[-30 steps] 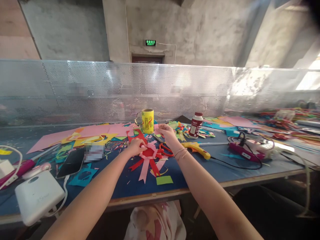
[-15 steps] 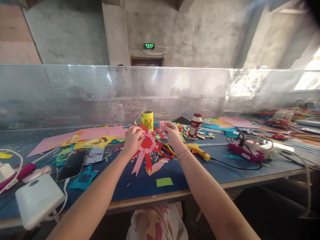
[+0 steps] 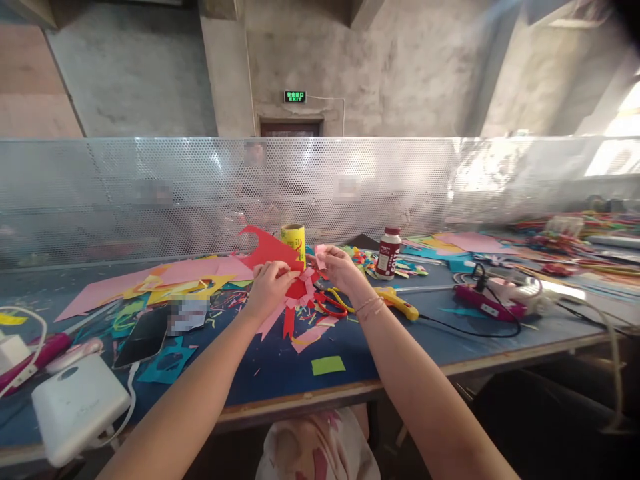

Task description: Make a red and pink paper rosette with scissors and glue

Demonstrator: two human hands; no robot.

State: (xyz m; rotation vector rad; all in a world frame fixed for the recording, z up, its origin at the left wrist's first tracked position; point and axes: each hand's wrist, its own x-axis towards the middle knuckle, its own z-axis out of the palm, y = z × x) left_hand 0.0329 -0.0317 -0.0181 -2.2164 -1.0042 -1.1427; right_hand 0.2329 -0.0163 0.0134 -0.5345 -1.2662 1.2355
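My left hand [image 3: 271, 288] is closed on a red paper sheet [image 3: 270, 248] with a curved cut edge, which stands up above the fingers. Partly hidden by that hand is a red and pink paper rosette [image 3: 299, 289] with forked tails hanging toward me; whether the fingers grip it too I cannot tell. My right hand [image 3: 341, 272] pinches a small pink paper slip [image 3: 320, 256] just above the rosette's right side. Scissors with red and yellow handles [image 3: 334, 304] lie below the right hand. A yellow tape roll [image 3: 295, 241] stands behind both hands.
A yellow glue gun [image 3: 397, 303] and a dark red-capped bottle [image 3: 388, 253] are at the right, near a power strip [image 3: 490, 305]. At the left lie a phone [image 3: 143, 337] and a white power bank [image 3: 80, 407]. A green paper piece [image 3: 329, 365] lies near the table edge.
The red sheet has risen into view above my left hand, and the rosette is turned and more covered. My right hand has moved slightly left and lower with the pink slip.
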